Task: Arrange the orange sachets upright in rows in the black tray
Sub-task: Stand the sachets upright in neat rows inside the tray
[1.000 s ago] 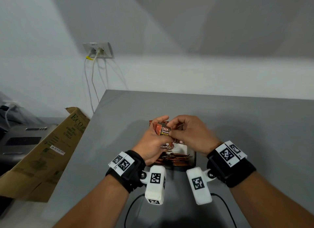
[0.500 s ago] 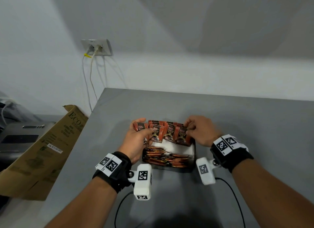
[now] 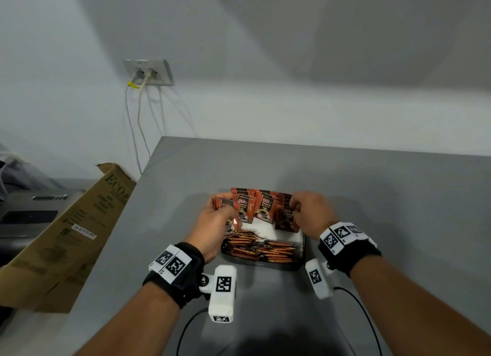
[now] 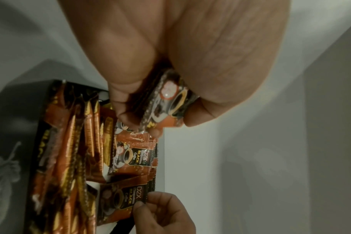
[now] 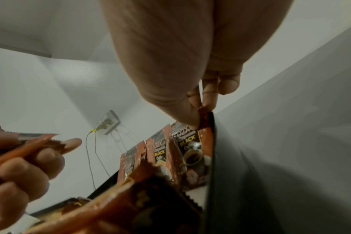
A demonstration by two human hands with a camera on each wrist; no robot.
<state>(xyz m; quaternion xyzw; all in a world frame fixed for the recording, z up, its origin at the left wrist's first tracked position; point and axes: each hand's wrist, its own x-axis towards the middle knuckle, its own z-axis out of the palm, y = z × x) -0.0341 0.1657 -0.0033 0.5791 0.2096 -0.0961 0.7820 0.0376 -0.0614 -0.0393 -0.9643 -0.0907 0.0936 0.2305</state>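
A black tray [image 3: 302, 252] sits on the grey table in front of me. Along its far side several orange sachets [image 3: 265, 208] stand upright in a row; a pile of sachets [image 3: 259, 249] lies flat along its near side. My left hand [image 3: 221, 212] grips one orange sachet [image 4: 168, 101] at the row's left end, thumb and fingers curled round it. My right hand [image 3: 299, 208] pinches the top corner of the rightmost upright sachet [image 5: 194, 152] between thumb and fingertips [image 5: 190, 117].
A cardboard box [image 3: 71, 230] leans off the table's left edge. A wall socket [image 3: 148, 72] with two cables hangs behind. The grey table [image 3: 385, 196] stretches right and beyond the tray. Black cables [image 3: 186, 334] trail near me.
Both hands started together over the tray holding a sachet. They have spread apart, left hand to the row's left end, right hand to its right end, uncovering the upright row.
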